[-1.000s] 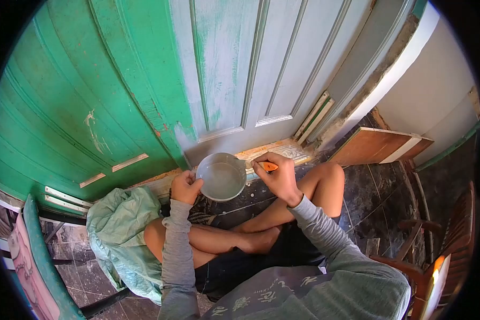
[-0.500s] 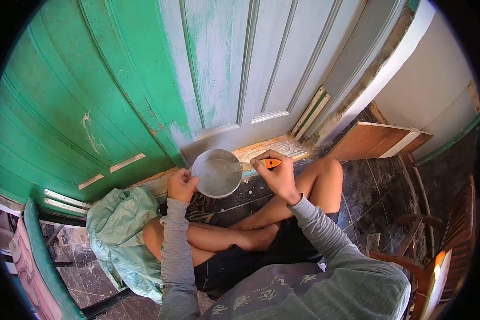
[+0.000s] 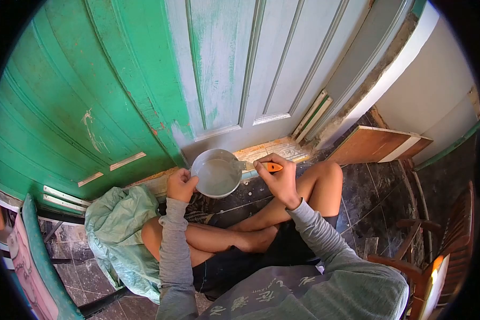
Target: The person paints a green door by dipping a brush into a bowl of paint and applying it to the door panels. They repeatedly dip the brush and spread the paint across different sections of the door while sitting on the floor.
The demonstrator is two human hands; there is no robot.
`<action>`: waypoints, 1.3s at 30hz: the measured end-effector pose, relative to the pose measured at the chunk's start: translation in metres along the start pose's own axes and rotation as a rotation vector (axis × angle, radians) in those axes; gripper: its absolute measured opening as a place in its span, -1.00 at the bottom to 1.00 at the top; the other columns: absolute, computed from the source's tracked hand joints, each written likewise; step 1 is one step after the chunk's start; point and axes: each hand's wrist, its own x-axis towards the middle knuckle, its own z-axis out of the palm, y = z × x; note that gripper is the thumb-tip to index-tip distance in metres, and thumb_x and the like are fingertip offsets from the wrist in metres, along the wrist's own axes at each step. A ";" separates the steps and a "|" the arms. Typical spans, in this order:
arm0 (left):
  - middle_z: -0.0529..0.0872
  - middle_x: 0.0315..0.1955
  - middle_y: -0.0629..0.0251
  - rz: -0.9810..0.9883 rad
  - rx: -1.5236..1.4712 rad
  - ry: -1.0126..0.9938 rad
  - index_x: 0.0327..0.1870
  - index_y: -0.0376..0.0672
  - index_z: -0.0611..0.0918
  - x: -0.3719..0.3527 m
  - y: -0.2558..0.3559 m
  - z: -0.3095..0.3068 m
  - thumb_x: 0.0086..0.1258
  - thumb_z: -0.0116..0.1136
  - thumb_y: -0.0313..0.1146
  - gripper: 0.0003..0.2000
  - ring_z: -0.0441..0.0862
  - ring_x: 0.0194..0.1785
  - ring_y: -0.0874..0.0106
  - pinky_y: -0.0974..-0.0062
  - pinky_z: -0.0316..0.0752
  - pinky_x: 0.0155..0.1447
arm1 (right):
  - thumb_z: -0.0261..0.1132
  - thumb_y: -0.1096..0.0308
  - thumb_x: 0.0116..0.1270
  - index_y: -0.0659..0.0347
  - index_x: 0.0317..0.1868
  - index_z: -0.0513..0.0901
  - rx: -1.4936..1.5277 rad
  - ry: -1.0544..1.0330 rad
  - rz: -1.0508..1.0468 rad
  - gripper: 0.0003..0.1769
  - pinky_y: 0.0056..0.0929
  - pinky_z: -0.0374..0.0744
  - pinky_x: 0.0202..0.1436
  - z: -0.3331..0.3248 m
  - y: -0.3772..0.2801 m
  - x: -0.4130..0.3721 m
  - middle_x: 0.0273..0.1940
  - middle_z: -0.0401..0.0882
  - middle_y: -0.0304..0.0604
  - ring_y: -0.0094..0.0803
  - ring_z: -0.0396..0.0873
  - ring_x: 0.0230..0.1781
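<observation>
- Our left hand (image 3: 182, 185) pinches the left edge of the round bowl (image 3: 217, 154), its grip drawn in tight.
- Our right hand (image 3: 278, 177) wraps its grip around the orange-handled brush (image 3: 273, 167), its head at the bowl's right edge.
- We hold the bowl above the tiled floor (image 3: 365, 186), near the door's (image 3: 274, 64) bottom edge.
- Green cloth (image 3: 121, 229) lies beside our left knee.

Here's the left hand (image 3: 182, 185), pinching the left rim of a round grey container (image 3: 218, 196) with pale grey liquid inside. The right hand (image 3: 280, 178) grips an orange-handled flat brush (image 3: 272, 167), its head right at the container's opposite rim! Ahead stands a panelled door (image 3: 282, 58), green left, streaky grey right; beside the left knee, a crumpled pale-green sheet (image 3: 121, 224).
</observation>
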 end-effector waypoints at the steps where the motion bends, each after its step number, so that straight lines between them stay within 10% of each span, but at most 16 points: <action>1: 0.62 -0.64 0.31 0.003 0.018 0.003 -0.46 -0.31 0.52 0.000 0.001 0.000 0.18 0.24 -0.47 -0.86 0.55 -0.61 0.57 0.55 0.44 -0.52 | 0.43 0.36 0.25 0.33 -0.30 0.73 0.017 0.000 0.027 -0.82 -0.54 0.56 -0.33 0.000 -0.001 0.000 -0.48 0.70 -0.14 -0.60 0.60 -0.46; 39: 0.59 -0.64 0.30 0.026 -0.036 0.032 -0.45 -0.35 0.55 0.004 -0.011 -0.005 0.13 0.24 -0.48 -0.87 0.51 -0.67 0.55 0.54 0.41 -0.58 | 0.42 0.30 0.29 0.34 -0.27 0.71 0.119 0.024 0.044 -0.77 -0.52 0.57 -0.31 -0.001 0.004 -0.016 -0.43 0.71 -0.10 -0.58 0.61 -0.42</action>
